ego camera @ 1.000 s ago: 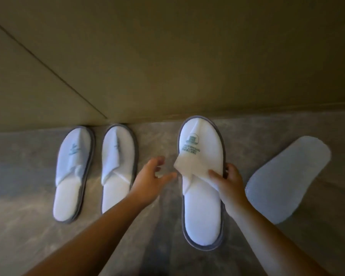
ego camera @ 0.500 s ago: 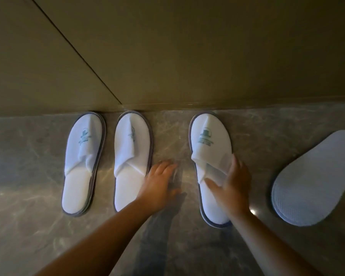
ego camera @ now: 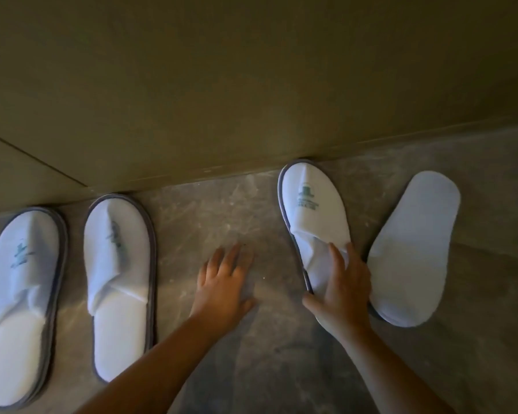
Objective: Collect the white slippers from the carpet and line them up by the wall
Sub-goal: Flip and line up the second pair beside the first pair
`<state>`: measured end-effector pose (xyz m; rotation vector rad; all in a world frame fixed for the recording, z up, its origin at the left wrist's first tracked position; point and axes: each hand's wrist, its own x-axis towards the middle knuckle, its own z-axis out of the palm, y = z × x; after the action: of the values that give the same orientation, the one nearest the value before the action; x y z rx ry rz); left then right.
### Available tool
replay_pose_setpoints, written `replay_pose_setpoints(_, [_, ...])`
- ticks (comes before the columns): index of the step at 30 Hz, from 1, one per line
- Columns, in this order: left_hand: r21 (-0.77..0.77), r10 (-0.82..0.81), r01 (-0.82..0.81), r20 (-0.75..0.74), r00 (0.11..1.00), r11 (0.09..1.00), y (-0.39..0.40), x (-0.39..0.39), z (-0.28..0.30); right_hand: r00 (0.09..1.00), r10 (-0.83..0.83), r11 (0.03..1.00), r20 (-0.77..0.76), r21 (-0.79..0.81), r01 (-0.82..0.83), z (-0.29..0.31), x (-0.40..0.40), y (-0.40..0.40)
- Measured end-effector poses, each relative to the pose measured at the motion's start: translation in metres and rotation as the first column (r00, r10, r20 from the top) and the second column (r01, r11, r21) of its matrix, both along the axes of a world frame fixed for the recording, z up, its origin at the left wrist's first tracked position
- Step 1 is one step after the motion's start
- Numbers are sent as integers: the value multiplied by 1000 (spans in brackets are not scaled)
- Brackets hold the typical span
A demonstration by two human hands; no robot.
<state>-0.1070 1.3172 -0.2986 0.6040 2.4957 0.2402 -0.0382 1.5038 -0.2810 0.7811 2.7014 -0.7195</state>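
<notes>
Two white slippers with grey rims, the leftmost and the second, lie side by side with their toes at the wall. A third slipper with a green logo points its toe at the wall further right. My right hand grips its heel part, thumb on its left rim and fingers over the strap edge. A fourth slipper lies sole up just right of it, tilted. My left hand rests flat on the floor between the second and third slippers, fingers spread, holding nothing.
The floor is grey marbled stone and meets the olive wall along a straight edge. A wide gap of bare floor separates the left pair from the third slipper.
The third slipper has slid right, away from the left pair and up against the overturned one, with my right hand on it. My left hand has settled flat on the floor.
</notes>
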Motion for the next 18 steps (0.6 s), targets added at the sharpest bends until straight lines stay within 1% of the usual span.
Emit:
replay_pose_setpoints(3, [-62,-44,46,35,998,997,27,-6,-7,992,-128,991,-5,31,129,-1,1,25])
replay_pose_setpoints(5, [-89,-50,54,47,998,995,34,-6,-10,985,-172,983,3,68,171,-1,2,38])
replay_pose_setpoints(9, [-119,-65,67,24,998,991,31,-5,-9,993,-114,991,-15,64,115,-5,3,45])
replay_pose_setpoints(14, [-113,-66,67,15,998,991,33,-5,-6,997,-72,995,-28,66,74,-10,6,44])
replay_pose_setpoints(16, [-122,-66,66,5,998,990,33,-4,-5,996,-35,997,-78,62,40,-5,8,50])
replay_pose_setpoints(17, [-123,-64,64,2,998,990,33,-5,-5,991,-43,995,-124,83,54,-2,10,56])
replay_pose_setpoints(18, [-118,-57,56,1,998,991,33,-5,-5,981,-83,987,-176,122,105,0,14,63])
